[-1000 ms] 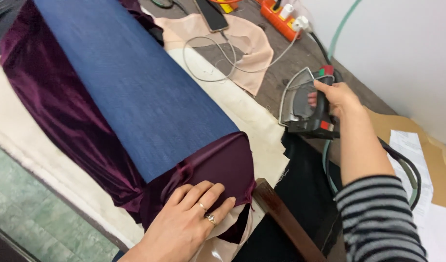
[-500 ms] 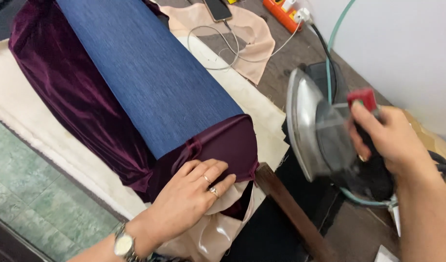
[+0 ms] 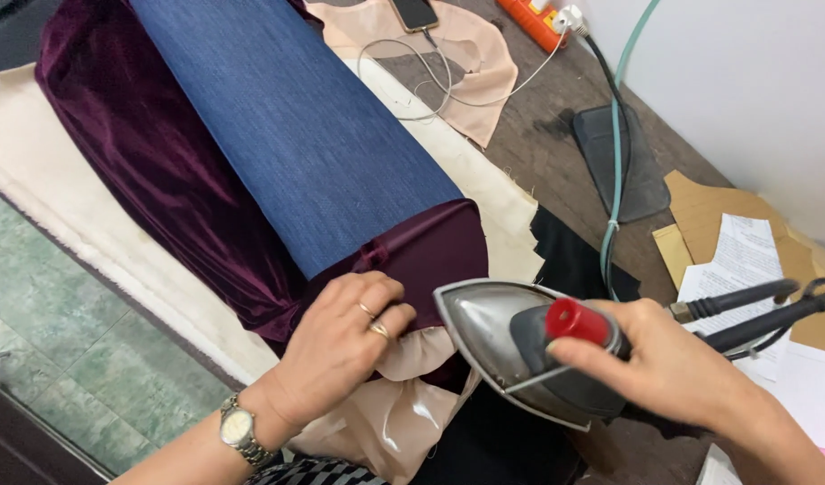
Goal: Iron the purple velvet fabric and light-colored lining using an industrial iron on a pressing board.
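My right hand [image 3: 673, 373] grips the handle of a grey steam iron [image 3: 511, 346] with a red knob, held low over the near end of the fabric, nose pointing left. My left hand [image 3: 341, 346], with rings and a wristwatch, presses flat on the folded end of a dark purple velvet cloth [image 3: 161, 171]. A blue denim-like cloth [image 3: 296, 126] lies on top of the velvet. Beneath them, beige fabric [image 3: 403, 409] sticks out near my left hand, over a cream padded surface [image 3: 62, 207].
A dark iron rest pad [image 3: 619, 162] lies on the wooden table at the right, beside a green hose [image 3: 614, 171] and the iron's black cords [image 3: 763, 310]. Papers and cardboard [image 3: 745, 260] lie far right. A phone [image 3: 415, 13] on a white cable and an orange power strip [image 3: 538, 18] sit at the top.
My right hand has lifted the iron off its rest pad at the right and brought it left and down to the fabric end. My left hand stays pressed on the purple velvet.
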